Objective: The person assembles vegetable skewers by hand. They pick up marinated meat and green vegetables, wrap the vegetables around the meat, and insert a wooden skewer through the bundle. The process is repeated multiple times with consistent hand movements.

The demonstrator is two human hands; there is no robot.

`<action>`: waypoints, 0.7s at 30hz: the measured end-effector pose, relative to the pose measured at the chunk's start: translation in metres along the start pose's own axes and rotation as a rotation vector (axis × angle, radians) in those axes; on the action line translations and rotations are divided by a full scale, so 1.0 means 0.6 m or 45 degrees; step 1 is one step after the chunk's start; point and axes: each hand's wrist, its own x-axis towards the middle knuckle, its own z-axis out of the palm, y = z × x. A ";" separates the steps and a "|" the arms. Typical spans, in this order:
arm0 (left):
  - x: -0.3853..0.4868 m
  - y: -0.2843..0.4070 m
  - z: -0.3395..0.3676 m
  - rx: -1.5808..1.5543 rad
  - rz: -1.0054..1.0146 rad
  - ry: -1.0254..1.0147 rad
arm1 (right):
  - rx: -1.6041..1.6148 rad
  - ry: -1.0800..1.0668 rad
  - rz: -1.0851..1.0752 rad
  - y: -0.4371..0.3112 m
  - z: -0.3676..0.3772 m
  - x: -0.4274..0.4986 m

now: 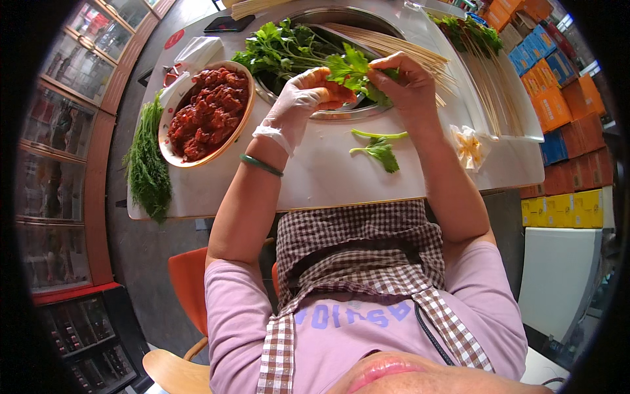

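Leafy green celery (348, 66) is held between my two hands above the near rim of a round metal pot (339, 114) set into the table. My left hand (310, 93) wears a clear plastic glove with red-orange stains on its fingers, which curl around the greens and are partly hidden by leaves. My bare right hand (408, 83) pinches the sprig from the other side. Behind them, a bunch of celery (280, 49) and many bamboo skewers (408, 49) lie across the pot. A loose leafy piece (381, 153) and a cut stalk (376, 134) rest on the tabletop below.
Left stands a bowl of red-sauced meat chunks (209, 113), beside a bunch of dill (147, 162), red-handled scissors (171, 76) and white tissues (198, 50). At right are a white tray (534, 130) with greens on skewers (485, 79) and a stained crumpled tissue (467, 147).
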 end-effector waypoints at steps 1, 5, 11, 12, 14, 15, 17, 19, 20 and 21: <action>-0.001 -0.002 0.002 -0.007 0.021 -0.040 | -0.042 -0.008 0.031 0.002 0.003 0.000; -0.008 -0.004 0.008 -0.088 -0.031 -0.058 | -0.061 -0.068 0.018 0.008 0.026 -0.003; -0.016 0.000 0.016 -0.075 -0.016 -0.004 | -0.524 -0.157 -0.188 -0.011 0.037 -0.012; -0.017 0.003 0.017 -0.069 -0.007 0.004 | -0.537 -0.160 -0.262 -0.015 0.038 -0.012; -0.019 0.008 0.016 -0.058 0.004 0.023 | -0.562 -0.151 -0.379 -0.016 0.040 -0.010; -0.020 0.010 0.016 -0.096 0.000 0.022 | -0.576 -0.138 -0.426 -0.014 0.041 -0.007; -0.023 0.012 0.017 -0.173 -0.008 0.018 | -0.589 -0.144 -0.460 -0.011 0.040 -0.004; -0.023 0.014 0.020 -0.167 0.013 0.031 | -0.579 -0.171 -0.434 -0.009 0.037 -0.004; -0.023 0.014 0.021 -0.163 0.023 0.038 | -0.553 -0.187 -0.389 -0.006 0.036 -0.004; -0.023 0.015 0.021 -0.140 0.015 0.036 | -0.519 -0.192 -0.344 -0.004 0.035 -0.004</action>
